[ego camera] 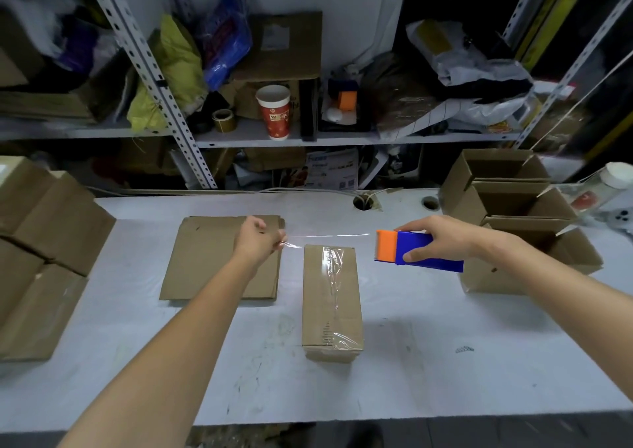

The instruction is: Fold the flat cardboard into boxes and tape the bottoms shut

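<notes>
The folded box [331, 310] and the pile of flat cardboard [205, 262] are matt brown board, a little rough, and the box carries a band of clear glossy tape [334, 276], wrinkled and catching the light. The strip of tape [329, 236] drawn from the dispenser [416, 242] is the same shiny film; the dispenser is smooth blue and orange plastic. The desk [445, 362] has a pale matt surface with dark scuffs, and the shelf posts [147, 60] are painted perforated metal.
</notes>
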